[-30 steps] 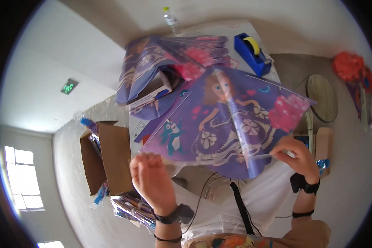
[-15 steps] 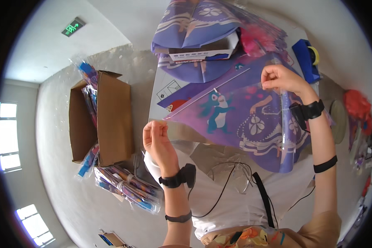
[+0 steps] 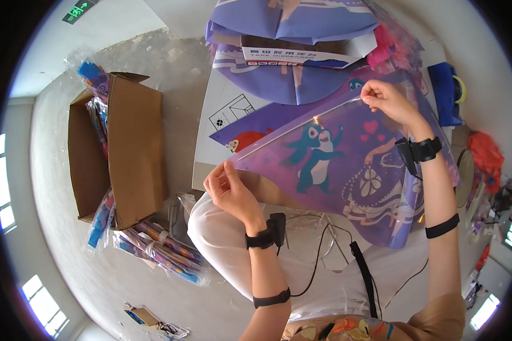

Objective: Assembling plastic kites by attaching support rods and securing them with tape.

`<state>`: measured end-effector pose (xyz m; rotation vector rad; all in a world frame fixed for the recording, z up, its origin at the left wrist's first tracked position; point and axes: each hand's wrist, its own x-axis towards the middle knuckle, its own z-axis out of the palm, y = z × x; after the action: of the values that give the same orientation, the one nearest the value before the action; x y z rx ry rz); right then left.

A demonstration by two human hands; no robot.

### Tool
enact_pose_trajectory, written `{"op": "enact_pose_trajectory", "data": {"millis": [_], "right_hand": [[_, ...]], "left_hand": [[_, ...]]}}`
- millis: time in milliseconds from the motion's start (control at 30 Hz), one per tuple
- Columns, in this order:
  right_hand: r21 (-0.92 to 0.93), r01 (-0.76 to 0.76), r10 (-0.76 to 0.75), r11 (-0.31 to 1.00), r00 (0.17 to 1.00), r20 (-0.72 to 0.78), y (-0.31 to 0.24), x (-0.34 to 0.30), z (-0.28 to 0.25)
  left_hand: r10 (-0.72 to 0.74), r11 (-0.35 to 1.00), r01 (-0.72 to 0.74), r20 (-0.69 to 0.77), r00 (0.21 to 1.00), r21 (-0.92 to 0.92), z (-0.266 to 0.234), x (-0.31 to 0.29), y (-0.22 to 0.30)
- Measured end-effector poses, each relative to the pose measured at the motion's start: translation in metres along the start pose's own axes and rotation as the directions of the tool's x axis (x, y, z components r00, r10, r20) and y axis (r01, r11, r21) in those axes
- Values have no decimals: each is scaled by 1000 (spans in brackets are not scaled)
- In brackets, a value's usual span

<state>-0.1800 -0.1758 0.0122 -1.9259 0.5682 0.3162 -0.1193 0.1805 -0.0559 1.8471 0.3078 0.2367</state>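
A thin purple kite (image 3: 358,148) with cartoon animal and skirt prints lies partly over the table edge and hangs toward my lap. A slim white rod (image 3: 301,129) runs along its slanting upper edge. My left hand (image 3: 233,193) is closed, thumb and fingers pinched at the kite's left corner by the rod's lower end. At the rod's upper end, my right hand (image 3: 392,105) is closed in a pinch on the kite's edge; what exactly sits between its fingertips is hidden. Another purple printed sheet (image 3: 227,133) lies flat beneath.
Folded purple sheets (image 3: 301,23) rest on and under a white carton (image 3: 301,55) at the back of the table (image 3: 202,165). A blue tape dispenser (image 3: 445,94) stands at the right. Left of the table are an open cardboard box (image 3: 136,153) and wrapped bundles (image 3: 159,253).
The view has shifted. My left fingers have closed at the kite's corner, and my right hand now meets the rod's upper end, which stood apart from it before.
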Motion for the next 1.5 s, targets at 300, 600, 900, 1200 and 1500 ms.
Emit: {"op": "enact_pose_trajectory", "data": {"millis": [300,600,900,1200,1500], "right_hand": [[27,110,-100,994,963,-250,32,6,18],[-226,109,-189,968,908,-374,45,15,26],[-360,146,-302,921,853,-426,43,16,30],[-420,93,-291,903,850,-438,36,15,35],[-443,91,-302,892,849,-434,37,17,33]], "left_hand": [[68,983,-73,39,997,169,6,-4,9],[132,968,-137,39,991,212,4,0,3],[154,951,-163,55,987,262,5,-2,3],[168,944,-176,55,984,280,5,-3,-1],[163,926,-171,53,985,336,8,-4,4]]}}
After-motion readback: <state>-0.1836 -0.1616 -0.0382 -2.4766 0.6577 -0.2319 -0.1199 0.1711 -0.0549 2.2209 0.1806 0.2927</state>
